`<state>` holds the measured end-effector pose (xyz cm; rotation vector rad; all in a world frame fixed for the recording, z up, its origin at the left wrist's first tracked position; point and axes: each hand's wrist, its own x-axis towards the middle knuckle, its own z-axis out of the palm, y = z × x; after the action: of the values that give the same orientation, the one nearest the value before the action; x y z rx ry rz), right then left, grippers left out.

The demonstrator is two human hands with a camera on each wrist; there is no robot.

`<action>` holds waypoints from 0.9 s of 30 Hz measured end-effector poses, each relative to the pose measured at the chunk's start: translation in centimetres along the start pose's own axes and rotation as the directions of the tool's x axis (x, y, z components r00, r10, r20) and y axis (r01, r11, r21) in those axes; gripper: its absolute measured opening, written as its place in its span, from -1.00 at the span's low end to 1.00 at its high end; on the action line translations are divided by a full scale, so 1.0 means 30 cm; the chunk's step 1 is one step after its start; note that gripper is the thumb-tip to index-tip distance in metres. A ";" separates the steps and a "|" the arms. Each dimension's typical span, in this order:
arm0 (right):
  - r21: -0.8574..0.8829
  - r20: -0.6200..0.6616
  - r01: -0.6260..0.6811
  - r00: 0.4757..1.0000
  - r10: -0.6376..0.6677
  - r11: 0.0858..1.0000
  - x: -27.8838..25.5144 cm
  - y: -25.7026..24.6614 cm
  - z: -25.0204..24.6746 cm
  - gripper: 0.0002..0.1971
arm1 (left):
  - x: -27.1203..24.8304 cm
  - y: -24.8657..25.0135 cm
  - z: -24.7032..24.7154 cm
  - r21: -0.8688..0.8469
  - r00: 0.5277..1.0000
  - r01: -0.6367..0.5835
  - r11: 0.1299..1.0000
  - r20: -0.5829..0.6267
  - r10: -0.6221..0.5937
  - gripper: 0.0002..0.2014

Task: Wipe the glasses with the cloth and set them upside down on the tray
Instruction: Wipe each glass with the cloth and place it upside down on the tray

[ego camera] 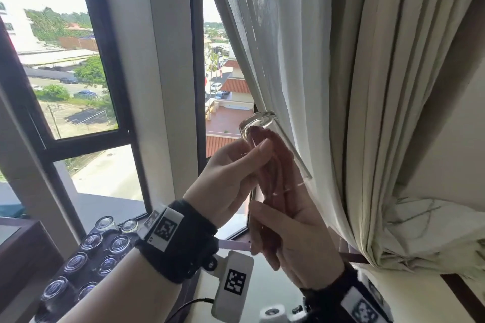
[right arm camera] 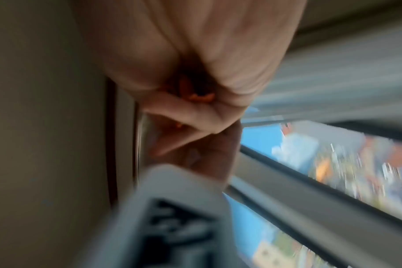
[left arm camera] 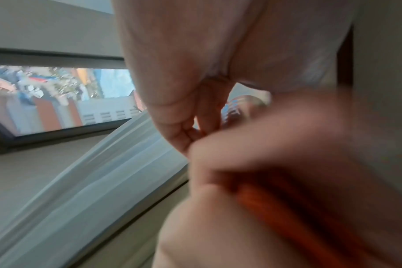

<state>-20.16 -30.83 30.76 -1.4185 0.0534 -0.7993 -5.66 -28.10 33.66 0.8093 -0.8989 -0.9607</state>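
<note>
window (ego camera: pixel 78 65) | curtain (ego camera: pixel 328 86) | upturned glasses (ego camera: pixel 99 257) on tray (ego camera: pixel 56 304)

Daylit window (ego camera: pixel 78 60), pale curtain (ego camera: pixel 354 86) drawn aside

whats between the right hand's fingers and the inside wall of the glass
The orange-red cloth, stuffed up inside the glass. The head view shows this through the clear wall; the right hand feeds it in while the left hand holds the glass.

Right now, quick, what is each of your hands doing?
Left hand: fingers curled round the glass, holding it up, base uppermost.
Right hand: gripping the reddish cloth pushed up inside the glass.
</note>
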 end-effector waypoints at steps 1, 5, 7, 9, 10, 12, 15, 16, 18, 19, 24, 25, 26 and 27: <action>-0.186 -0.042 0.013 0.999 -0.021 0.983 0.004 0.019 -0.015 -0.28 | 0.005 0.009 0.008 0.044 0.999 -0.008 0.999 -0.050 0.011 -0.71; -0.980 0.022 0.065 0.974 -0.227 0.185 0.036 0.069 -0.083 -0.19 | 0.004 0.041 0.048 0.325 0.989 -0.061 0.944 -0.107 0.101 -0.72; -0.991 0.025 0.060 0.960 -0.280 0.119 0.047 0.076 -0.073 -0.21 | -0.007 0.035 0.058 0.383 0.991 -0.068 0.921 -0.079 0.106 -0.75; -0.900 -0.048 0.079 0.959 -0.278 0.428 0.050 0.073 -0.067 -0.28 | -0.011 0.025 0.058 0.371 0.998 -0.023 0.928 -0.041 0.041 -0.73; -0.743 -0.104 0.045 0.978 -0.183 0.668 0.043 0.051 -0.056 -0.26 | -0.012 0.019 0.049 0.327 1.000 0.012 0.945 -0.018 -0.007 -0.71; -0.256 -0.101 0.002 0.994 -0.029 0.967 0.016 -0.007 -0.018 -0.22 | -0.016 0.002 0.026 0.136 0.995 0.077 0.988 0.060 -0.085 -0.71; 0.473 0.021 -0.034 0.999 0.028 0.880 0.001 -0.052 0.035 -0.42 | -0.029 -0.038 -0.001 -0.110 0.975 0.120 0.987 0.198 -0.096 -0.33; 0.648 0.013 -0.038 0.999 0.038 0.761 0.003 -0.051 0.039 -0.51 | -0.027 -0.052 -0.007 -0.139 0.970 0.128 0.982 0.222 -0.095 -0.24; 0.752 -0.105 -0.008 0.986 0.132 0.659 0.016 -0.037 0.020 -0.66 | -0.015 -0.068 -0.012 -0.075 0.969 0.129 0.989 0.222 -0.110 -0.30; 0.694 -0.180 0.007 0.970 0.165 0.719 0.024 -0.030 0.002 -0.66 | -0.010 -0.068 -0.014 0.031 0.975 0.112 0.993 0.190 -0.116 -0.37; -0.248 -0.518 0.003 0.844 -0.135 0.969 0.034 -0.019 -0.081 -0.79 | -0.010 -0.053 -0.028 0.425 0.990 0.089 0.901 0.058 -0.125 -0.48; -0.495 -0.493 0.002 0.822 -0.283 0.869 0.029 -0.012 -0.091 -0.80 | -0.016 -0.043 -0.024 0.391 0.990 0.116 0.913 0.032 -0.140 -0.48; -0.685 -0.401 0.047 0.809 -0.430 0.727 0.025 -0.004 -0.099 -0.80 | -0.023 -0.029 -0.019 0.351 0.988 0.139 0.926 0.020 -0.156 -0.48; -0.810 -0.269 0.118 0.795 -0.544 0.574 0.025 0.001 -0.100 -0.81 | -0.029 -0.013 -0.007 0.312 0.986 0.151 0.938 0.019 -0.165 -0.49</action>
<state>-21.04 -33.77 30.47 -2.0206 0.6036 -1.6071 -5.85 -27.40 33.01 1.1454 -1.0510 -0.9937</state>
